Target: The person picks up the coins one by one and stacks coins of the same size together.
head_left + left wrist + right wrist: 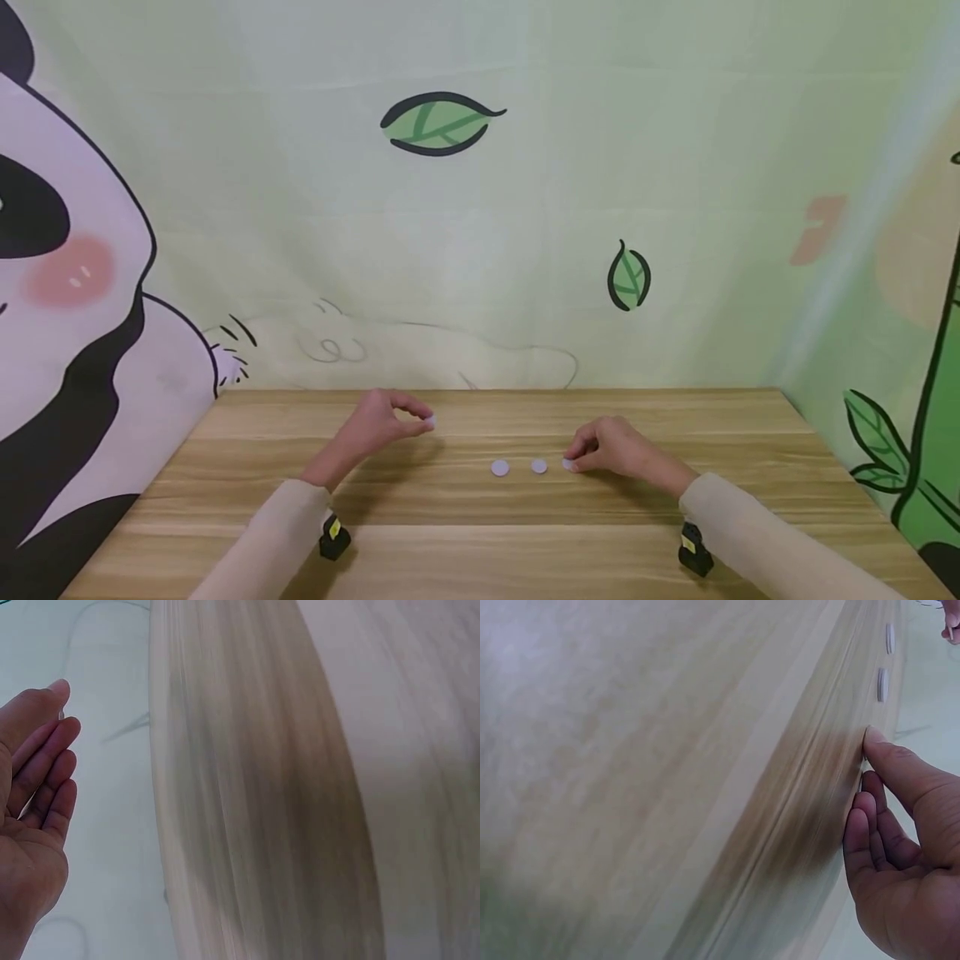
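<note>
Raised over the back left of the table, my left hand (377, 423) pinches a small white disc (431, 422) between thumb and fingertips. My right hand (615, 446) is down at the tabletop, thumb and fingertips on another white disc (567, 464) at the right end of a short row. Beside it lie two more flat white discs, a middle one (539, 467) and a left one (500, 468), with gaps between them. In the right wrist view those two discs stand out past the thumb (889, 750), while the held disc is hidden by the fingers.
The wood-grain table (480, 558) runs back to a pale green printed cloth (525, 208) with leaf drawings. A panda picture (172, 350) is at the left. Black wrist cameras hang below both sleeves, one at the left cuff (333, 537) and one at the right cuff (695, 550).
</note>
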`<state>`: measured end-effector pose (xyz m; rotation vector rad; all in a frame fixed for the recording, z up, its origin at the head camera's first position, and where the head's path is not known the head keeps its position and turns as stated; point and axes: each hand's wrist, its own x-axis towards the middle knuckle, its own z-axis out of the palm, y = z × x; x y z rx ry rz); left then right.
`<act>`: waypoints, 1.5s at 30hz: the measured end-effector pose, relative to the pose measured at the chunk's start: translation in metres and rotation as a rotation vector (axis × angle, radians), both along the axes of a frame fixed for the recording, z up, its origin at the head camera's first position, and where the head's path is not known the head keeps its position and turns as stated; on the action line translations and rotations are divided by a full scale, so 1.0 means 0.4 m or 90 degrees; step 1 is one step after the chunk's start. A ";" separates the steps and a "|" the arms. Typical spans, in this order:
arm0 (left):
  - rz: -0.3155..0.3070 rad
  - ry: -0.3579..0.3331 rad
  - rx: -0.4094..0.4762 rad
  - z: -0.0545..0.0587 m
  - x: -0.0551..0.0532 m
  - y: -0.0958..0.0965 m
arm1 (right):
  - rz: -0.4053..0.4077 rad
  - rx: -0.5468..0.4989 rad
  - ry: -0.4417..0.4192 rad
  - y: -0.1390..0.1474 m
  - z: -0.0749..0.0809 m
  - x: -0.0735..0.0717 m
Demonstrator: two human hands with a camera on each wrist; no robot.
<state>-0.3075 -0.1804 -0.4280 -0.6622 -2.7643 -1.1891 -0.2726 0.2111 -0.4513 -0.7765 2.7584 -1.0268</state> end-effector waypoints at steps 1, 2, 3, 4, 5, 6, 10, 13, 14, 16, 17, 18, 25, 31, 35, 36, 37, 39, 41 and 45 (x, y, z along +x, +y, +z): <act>-0.003 -0.001 0.002 0.000 0.001 0.003 | -0.001 -0.001 0.001 -0.001 -0.001 0.000; -0.005 -0.003 0.008 0.000 0.002 0.005 | -0.002 -0.003 0.001 -0.001 -0.001 0.000; -0.010 0.000 0.008 0.000 0.003 0.007 | -0.002 -0.004 0.003 -0.002 -0.001 0.000; -0.016 0.003 0.008 0.000 0.004 0.009 | -0.003 -0.003 0.005 -0.002 -0.002 0.000; -0.023 0.008 0.009 -0.001 0.005 0.010 | -0.003 -0.002 0.008 -0.002 -0.002 0.000; -0.030 0.016 0.007 -0.003 0.005 0.011 | -0.003 -0.002 0.010 -0.002 -0.002 -0.001; -0.045 0.031 -0.001 -0.007 0.004 0.016 | -0.001 0.000 0.009 0.000 -0.003 -0.001; -0.043 0.032 -0.001 -0.008 0.004 0.019 | 0.003 -0.003 0.007 0.002 -0.003 0.000; -0.041 0.032 -0.002 -0.008 0.004 0.019 | 0.003 -0.003 0.007 0.002 -0.003 0.000; -0.039 0.031 -0.003 -0.007 0.005 0.021 | 0.007 -0.007 0.008 0.002 -0.002 0.000; -0.040 0.033 -0.006 -0.007 0.006 0.021 | 0.008 -0.007 0.009 0.002 -0.002 0.000; -0.041 0.032 -0.006 -0.006 0.006 0.021 | 0.008 -0.008 0.010 0.002 -0.001 0.000; -0.049 0.014 -0.013 -0.001 0.008 0.025 | 0.010 -0.003 0.014 -0.002 0.004 0.002; -0.051 0.011 -0.016 0.000 0.011 0.031 | 0.009 -0.002 0.012 -0.003 0.007 0.004; -0.057 0.005 -0.012 0.002 0.014 0.036 | 0.009 0.001 0.015 -0.003 0.007 0.003; -0.059 0.004 -0.013 0.002 0.014 0.037 | 0.009 0.002 0.015 -0.004 0.007 0.003; -0.060 0.003 -0.013 0.002 0.014 0.038 | 0.009 0.003 0.015 -0.004 0.008 0.003; -0.060 0.001 -0.017 0.002 0.015 0.041 | 0.010 0.005 0.016 -0.004 0.009 0.003; -0.059 -0.003 -0.018 0.003 0.016 0.044 | 0.009 0.005 0.014 -0.004 0.010 0.004; -0.060 0.003 -0.028 0.008 0.020 0.058 | 0.009 0.006 0.009 -0.004 0.011 0.006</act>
